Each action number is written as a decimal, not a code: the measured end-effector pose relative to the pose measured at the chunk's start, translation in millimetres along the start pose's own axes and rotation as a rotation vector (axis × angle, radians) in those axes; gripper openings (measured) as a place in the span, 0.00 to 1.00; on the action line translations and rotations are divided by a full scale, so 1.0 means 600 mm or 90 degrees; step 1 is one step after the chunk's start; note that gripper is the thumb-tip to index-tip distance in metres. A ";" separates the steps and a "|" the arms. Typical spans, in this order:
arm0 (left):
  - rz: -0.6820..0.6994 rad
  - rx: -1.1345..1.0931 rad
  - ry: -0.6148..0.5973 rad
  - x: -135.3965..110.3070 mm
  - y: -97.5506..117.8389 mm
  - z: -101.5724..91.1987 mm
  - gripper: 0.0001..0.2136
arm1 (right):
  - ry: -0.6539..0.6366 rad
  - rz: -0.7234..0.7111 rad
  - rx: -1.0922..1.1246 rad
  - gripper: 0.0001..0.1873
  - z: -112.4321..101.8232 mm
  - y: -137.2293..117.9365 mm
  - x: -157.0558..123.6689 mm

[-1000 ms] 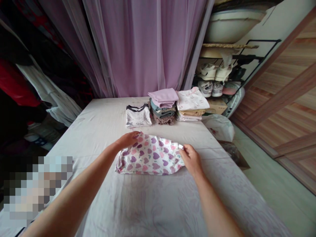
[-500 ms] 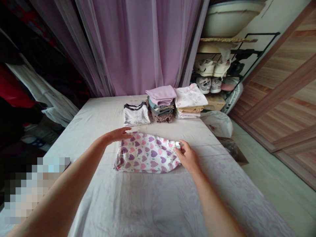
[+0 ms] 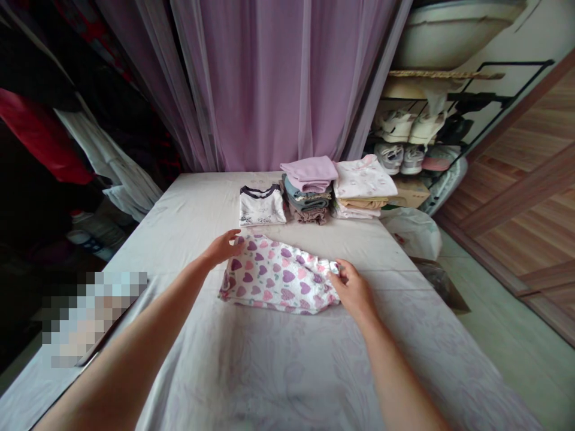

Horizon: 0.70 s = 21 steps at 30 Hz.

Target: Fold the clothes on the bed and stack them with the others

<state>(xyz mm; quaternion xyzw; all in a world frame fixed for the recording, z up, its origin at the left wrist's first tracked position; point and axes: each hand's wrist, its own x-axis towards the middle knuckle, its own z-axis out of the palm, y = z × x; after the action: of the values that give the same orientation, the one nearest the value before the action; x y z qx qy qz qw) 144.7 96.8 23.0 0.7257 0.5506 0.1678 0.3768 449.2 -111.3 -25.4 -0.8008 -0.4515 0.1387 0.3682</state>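
Observation:
A pair of white children's pants (image 3: 269, 278) with purple and pink hearts lies folded lengthwise on the covered bed or table. Its gathered waistband points right. My left hand (image 3: 221, 248) pinches the far left corner, at the leg end. At the other end, my right hand (image 3: 354, 288) grips the waistband between thumb and fingers. Just beyond the pants sits a folded white shirt (image 3: 262, 207) with a dark collar.
Behind, a stack of folded clothes (image 3: 309, 194) topped in lilac stands beside another stack (image 3: 363, 182) topped by a white printed garment. A pixelated device (image 3: 101, 317) lies at left. Shoes (image 3: 395, 127) fill a rack at right, and a purple curtain (image 3: 269, 84) hangs behind.
The view has shifted, so everything sits farther right. Both hands keep their places at the two ends of the pants, whose near left edge looks slightly straighter.

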 end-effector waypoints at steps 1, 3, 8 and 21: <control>0.003 -0.015 0.005 -0.010 -0.006 0.003 0.31 | 0.003 -0.006 -0.012 0.26 -0.001 0.001 0.000; 0.023 -0.045 0.017 -0.033 -0.019 0.009 0.34 | 0.033 -0.036 -0.050 0.25 -0.006 -0.003 -0.002; 0.131 -0.038 0.056 -0.112 -0.039 0.008 0.23 | 0.150 -0.221 -0.065 0.15 -0.027 -0.040 -0.019; 0.187 0.224 0.049 -0.186 -0.051 -0.006 0.12 | -0.088 -0.490 -0.092 0.07 -0.018 -0.038 -0.066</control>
<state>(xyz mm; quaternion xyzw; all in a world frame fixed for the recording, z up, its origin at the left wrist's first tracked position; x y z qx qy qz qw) 84.0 -2.0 22.2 0.8458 0.4737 0.1499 0.1943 419.0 -141.8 -6.0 -0.5861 -0.7508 0.0119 0.3046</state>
